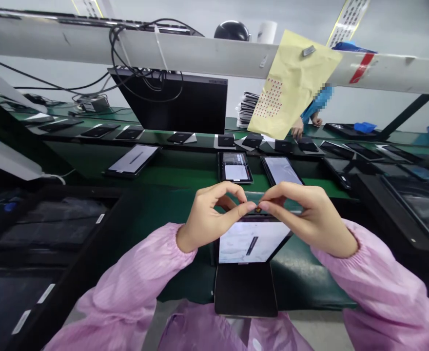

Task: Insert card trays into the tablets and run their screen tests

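A tablet (253, 239) with a lit white screen and a dark slanted strip on it stands tilted up before me. Its black folio cover (245, 290) lies spread toward me at the bottom. At the tablet's top edge, the fingertips of my left hand (214, 212) and my right hand (311, 214) meet, thumbs and fingers pinched. Between them shows a tiny dark and yellowish piece (258, 210), too small to name. Both hands are closed around it or right beside it; which fingers carry it is hard to see.
Behind stand more tablets with lit screens, one at the left (136, 158) and others (235, 166) straight ahead. A black monitor (178, 105) and a yellow sheet (291, 83) hang from the rail. Black trays (90, 234) flank me. Across the bench are another person's hands (298, 128).
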{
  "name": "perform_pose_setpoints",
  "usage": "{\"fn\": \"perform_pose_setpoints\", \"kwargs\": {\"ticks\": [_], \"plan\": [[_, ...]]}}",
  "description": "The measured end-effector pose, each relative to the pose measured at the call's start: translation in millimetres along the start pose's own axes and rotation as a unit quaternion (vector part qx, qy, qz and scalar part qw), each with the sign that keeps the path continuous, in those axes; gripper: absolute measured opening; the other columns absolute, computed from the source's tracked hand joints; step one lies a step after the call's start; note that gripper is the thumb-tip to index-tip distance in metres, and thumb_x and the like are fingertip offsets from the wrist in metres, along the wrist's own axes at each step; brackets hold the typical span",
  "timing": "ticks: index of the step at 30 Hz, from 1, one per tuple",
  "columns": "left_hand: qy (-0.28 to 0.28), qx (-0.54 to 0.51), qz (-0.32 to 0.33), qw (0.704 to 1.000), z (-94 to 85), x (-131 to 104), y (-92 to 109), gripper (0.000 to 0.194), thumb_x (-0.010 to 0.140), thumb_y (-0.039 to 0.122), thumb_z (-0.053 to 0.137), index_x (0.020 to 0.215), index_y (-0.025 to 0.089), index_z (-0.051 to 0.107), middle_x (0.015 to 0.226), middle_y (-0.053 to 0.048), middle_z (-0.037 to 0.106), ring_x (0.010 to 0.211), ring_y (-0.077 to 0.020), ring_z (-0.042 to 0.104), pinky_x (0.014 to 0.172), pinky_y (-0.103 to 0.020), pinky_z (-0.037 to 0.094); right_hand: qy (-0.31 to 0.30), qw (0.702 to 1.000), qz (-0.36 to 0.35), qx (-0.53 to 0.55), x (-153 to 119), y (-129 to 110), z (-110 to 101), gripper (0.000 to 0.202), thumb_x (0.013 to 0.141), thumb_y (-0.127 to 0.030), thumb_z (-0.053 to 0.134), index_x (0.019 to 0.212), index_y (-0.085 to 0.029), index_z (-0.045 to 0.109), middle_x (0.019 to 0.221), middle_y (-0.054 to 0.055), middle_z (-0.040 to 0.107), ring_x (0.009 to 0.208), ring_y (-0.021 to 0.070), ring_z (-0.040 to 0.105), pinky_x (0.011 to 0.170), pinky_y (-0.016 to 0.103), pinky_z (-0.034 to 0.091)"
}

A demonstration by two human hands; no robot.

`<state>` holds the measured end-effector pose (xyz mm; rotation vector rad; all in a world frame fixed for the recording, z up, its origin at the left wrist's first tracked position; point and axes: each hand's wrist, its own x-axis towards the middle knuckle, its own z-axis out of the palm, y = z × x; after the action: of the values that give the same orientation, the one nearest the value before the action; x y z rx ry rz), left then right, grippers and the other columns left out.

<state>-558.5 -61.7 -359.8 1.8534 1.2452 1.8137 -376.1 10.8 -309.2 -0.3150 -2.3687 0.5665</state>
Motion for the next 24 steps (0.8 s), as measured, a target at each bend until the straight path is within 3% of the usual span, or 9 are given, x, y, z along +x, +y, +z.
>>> {"fn": "perform_pose_setpoints", "kwargs": {"ticks": [4, 8, 11, 15, 24], "plan": [[0.037, -0.022, -0.003, 0.999, 3.6, -5.8, 1.8, 0.017, 0.077, 0.017, 0.075, 0.076, 0.015, 0.058, 0.068, 0.003, 0.062, 0.05, -0.0056, 0.06, 0.048, -0.014, 0.051, -0.008, 0.999, -0.009, -0.036, 0.0, 0.2, 8.0, 0.007, 0.089, -0.017, 0.061, 0.082, -0.018, 0.062, 0.07, -0.002, 0.062, 0.061, 0.0068, 0.054, 0.057, 0.019, 0.044], [0.024, -0.028, 0.032, 0.999, 0.4, -9.1, -0.1, 0.017, 0.079, 0.015, 0.073, 0.076, 0.016, 0.055, 0.065, 0.003, 0.062, 0.052, -0.0072, 0.062, 0.049, -0.014, 0.053, -0.015, 0.998, -0.013, -0.054, -2.0, -2.4, 9.8, 0.008, 0.09, -0.016, 0.06, 0.082, -0.018, 0.061, 0.068, -0.002, 0.061, 0.061, 0.0066, 0.053, 0.056, 0.018, 0.042], [0.009, 0.021, 0.082, 0.996, -3.3, -10.0, -2.9, 0.017, 0.079, 0.012, 0.071, 0.079, 0.016, 0.055, 0.068, 0.002, 0.064, 0.052, -0.0062, 0.061, 0.051, -0.014, 0.053, -0.044, 0.997, -0.029, -0.06, -1.6, -3.5, 8.1, 0.008, 0.092, -0.016, 0.057, 0.084, -0.017, 0.061, 0.069, -0.001, 0.061, 0.061, 0.0072, 0.054, 0.058, 0.018, 0.043], [0.031, 0.1, 0.126, 0.987, -4.5, -9.8, -4.4, 0.016, 0.078, 0.011, 0.069, 0.079, 0.016, 0.054, 0.062, 0.005, 0.059, 0.046, -0.0025, 0.053, 0.048, -0.012, 0.047, -0.095, 0.992, -0.042, -0.079, -0.2, -3.4, 5.0, 0.012, 0.094, -0.016, 0.051, 0.088, -0.017, 0.061, 0.069, 0.0, 0.059, 0.059, 0.008, 0.051, 0.056, 0.02, 0.04], [0.05, 0.11, 0.116, 0.986, -1.0, -9.8, -3.3, 0.018, 0.077, 0.011, 0.067, 0.077, 0.018, 0.051, 0.061, 0.007, 0.055, 0.044, -0.0016, 0.049, 0.044, -0.011, 0.043, -0.144, 0.981, -0.08, -0.101, 3.6, -4.6, 4.3, 0.02, 0.094, -0.012, 0.044, 0.08, -0.019, 0.057, 0.064, -0.001, 0.052, 0.054, 0.0084, 0.045, 0.05, 0.021, 0.034]]}}
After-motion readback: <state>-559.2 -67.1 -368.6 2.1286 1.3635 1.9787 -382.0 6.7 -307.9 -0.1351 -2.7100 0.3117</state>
